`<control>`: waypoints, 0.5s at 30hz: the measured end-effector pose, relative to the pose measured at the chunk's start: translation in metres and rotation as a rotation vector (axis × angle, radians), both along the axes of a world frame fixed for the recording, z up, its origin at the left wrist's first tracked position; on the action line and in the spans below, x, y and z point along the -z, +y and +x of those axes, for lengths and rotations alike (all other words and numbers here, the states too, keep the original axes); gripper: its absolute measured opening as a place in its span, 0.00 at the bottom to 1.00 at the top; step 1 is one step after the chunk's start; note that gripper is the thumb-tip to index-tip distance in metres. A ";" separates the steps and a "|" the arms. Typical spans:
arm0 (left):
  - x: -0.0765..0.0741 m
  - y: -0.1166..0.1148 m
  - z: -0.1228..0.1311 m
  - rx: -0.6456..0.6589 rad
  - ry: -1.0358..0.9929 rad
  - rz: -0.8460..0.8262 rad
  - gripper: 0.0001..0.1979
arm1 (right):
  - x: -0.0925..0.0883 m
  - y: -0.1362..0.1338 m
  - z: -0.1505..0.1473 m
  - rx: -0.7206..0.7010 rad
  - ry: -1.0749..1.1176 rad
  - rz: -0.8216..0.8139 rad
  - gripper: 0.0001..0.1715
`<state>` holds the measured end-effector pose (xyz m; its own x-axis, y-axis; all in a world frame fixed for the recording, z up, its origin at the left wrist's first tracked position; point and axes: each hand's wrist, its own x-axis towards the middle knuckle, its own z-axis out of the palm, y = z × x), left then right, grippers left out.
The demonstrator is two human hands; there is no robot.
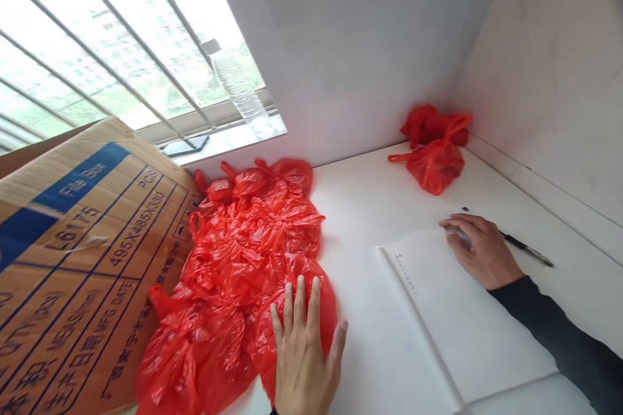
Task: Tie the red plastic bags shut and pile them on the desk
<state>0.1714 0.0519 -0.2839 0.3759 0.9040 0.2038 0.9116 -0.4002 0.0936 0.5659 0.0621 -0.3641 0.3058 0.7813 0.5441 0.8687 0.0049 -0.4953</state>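
My left hand lies flat with its fingers spread, touching the nearest of the knotted red plastic bags. Several of these bags are heaped together on the white table, their contents hidden. Over at the upper right of an open notebook, my right hand has its fingers curled round a small greyish thing that I cannot make out. A short column of tiny marks runs down the notebook page near its fold. Beside my right hand lies a black pen, partly covered by the hand, with a small black piece near it.
On the left a large cardboard box leans beside the bags. More tied red bags sit in the far corner against the wall. A clear plastic bottle and a dark flat phone-like object rest on the sill of the barred window.
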 end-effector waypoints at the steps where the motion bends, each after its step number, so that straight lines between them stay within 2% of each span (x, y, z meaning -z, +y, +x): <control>1: 0.006 0.000 0.000 -0.024 0.008 0.005 0.42 | 0.001 -0.001 0.001 -0.003 -0.005 -0.006 0.12; 4: 0.016 0.005 -0.002 -0.033 -0.001 -0.025 0.37 | 0.005 -0.004 0.002 -0.011 -0.019 -0.018 0.12; 6: 0.014 0.008 -0.004 -0.026 -0.009 -0.052 0.32 | 0.007 -0.004 0.003 -0.019 -0.026 -0.017 0.11; 11: -0.006 0.006 -0.004 -0.096 -0.082 -0.080 0.28 | 0.010 -0.006 0.008 -0.050 -0.035 -0.040 0.11; 15: -0.029 0.000 -0.004 -0.212 -0.374 -0.084 0.22 | 0.015 -0.011 0.012 -0.022 -0.067 -0.164 0.17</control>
<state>0.1677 0.0520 -0.2553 0.0946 0.9725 0.2128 0.8698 -0.1847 0.4575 0.5782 0.0514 -0.3788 0.2549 0.8674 0.4274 0.9005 -0.0519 -0.4317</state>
